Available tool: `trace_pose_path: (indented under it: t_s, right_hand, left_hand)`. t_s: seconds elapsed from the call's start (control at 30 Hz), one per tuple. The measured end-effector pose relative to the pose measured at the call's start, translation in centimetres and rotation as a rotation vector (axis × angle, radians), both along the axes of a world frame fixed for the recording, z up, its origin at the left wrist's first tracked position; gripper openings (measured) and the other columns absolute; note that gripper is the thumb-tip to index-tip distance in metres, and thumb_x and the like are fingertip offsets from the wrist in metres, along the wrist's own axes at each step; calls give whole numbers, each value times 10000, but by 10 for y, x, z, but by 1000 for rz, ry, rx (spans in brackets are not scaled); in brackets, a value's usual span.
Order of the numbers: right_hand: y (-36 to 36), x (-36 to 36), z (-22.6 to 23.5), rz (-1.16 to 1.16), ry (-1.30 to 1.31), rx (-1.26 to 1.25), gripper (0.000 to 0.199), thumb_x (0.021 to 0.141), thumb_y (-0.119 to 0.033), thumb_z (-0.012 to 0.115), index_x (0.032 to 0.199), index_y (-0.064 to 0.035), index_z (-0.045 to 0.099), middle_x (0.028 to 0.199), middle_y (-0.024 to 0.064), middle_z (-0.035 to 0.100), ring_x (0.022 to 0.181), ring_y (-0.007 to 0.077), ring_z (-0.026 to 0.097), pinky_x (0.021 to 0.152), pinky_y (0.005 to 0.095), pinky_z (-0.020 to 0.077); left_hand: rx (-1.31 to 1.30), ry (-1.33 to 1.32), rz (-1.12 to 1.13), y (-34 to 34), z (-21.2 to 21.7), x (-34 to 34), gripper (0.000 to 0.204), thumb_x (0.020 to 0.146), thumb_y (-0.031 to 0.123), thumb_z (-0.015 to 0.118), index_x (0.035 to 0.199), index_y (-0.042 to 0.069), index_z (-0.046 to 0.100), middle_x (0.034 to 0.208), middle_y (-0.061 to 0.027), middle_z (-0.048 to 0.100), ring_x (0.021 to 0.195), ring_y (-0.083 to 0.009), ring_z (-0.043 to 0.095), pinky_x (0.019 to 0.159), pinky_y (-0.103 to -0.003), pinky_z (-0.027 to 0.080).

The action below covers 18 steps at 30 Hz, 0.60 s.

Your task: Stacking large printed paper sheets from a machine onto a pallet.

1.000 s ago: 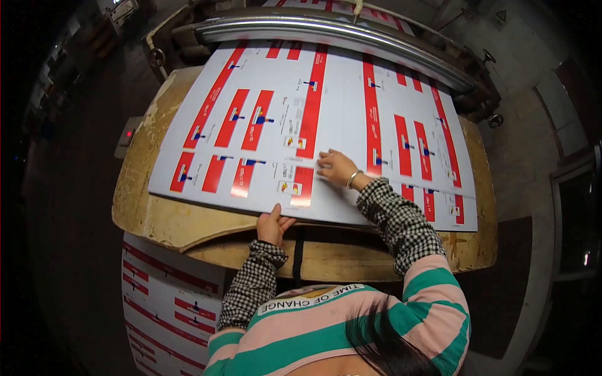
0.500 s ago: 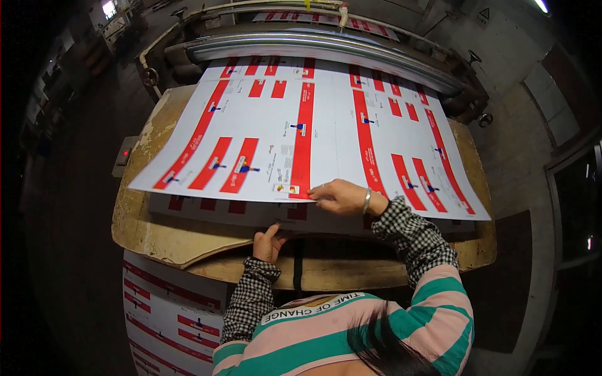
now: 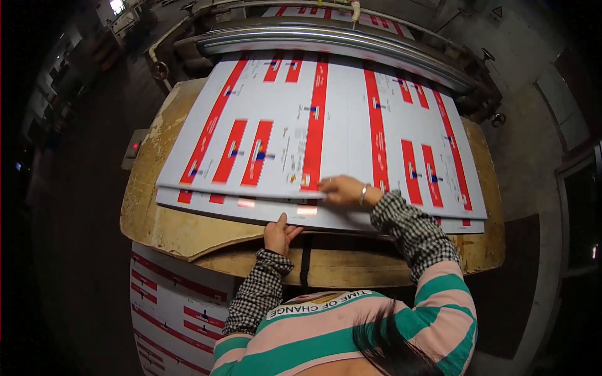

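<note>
A large white printed sheet (image 3: 342,131) with red bands and small blue figures stretches from under a metal roller toward me. My right hand (image 3: 343,189), with a bangle at its wrist, pinches the near edge of this upper sheet, right of its middle red band. Beneath it lies a lower printed sheet (image 3: 222,210), whose near strip sticks out toward me; whether it is one sheet or several I cannot tell. At the front edge of that lower layer, my left hand (image 3: 281,235) is closed, its thumb up against the edge and its fingers partly hidden.
A worn wooden board (image 3: 150,219) carries the sheets and has a curved cutout at the front. Across the far side runs the shiny roller (image 3: 338,47), with a handwheel (image 3: 160,70) at its left. More printed sheets (image 3: 175,307) lie below, left of me.
The upper sheet's near edge has come down closer to the lower layer and flattened, shifting toward the roller. My right hand moved with it. The view has shifted slightly too.
</note>
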State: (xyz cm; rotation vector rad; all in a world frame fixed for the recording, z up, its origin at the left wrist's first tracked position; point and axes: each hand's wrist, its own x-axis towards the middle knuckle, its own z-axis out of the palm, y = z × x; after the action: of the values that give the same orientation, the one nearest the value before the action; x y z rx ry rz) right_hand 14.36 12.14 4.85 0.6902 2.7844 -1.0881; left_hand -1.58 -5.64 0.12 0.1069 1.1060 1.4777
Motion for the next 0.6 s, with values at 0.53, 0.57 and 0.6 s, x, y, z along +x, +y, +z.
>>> trace_pose_path:
  t_s: [0.53,0.57,0.6]
  right_hand:
    - [-30,-9,18,214,-183,-22,527,700,-311,608,1091,17,473,1245,297,321,1178,376,315,960,401,298]
    - [-32,-6,23,186,-96,-45,334,742,-222,552,952,38,539,1179,281,410,1109,360,401,927,350,340]
    - [-34,-2,23,185,-97,-47,334,742,-222,552,952,38,539,1179,281,410,1109,360,401,927,350,340]
  left_hand:
    - [55,-82,-121,-11,2,-12,224,813,114,530,986,-25,501,917,-135,577,814,-167,586,688,-283,513]
    - [62,-79,-96,-12,7,-10,222,792,119,569,968,-9,525,882,-118,588,788,-154,585,662,-269,507]
    - [61,-81,-98,-11,13,-8,222,792,119,569,968,-9,525,882,-118,588,788,-154,585,662,-269,507]
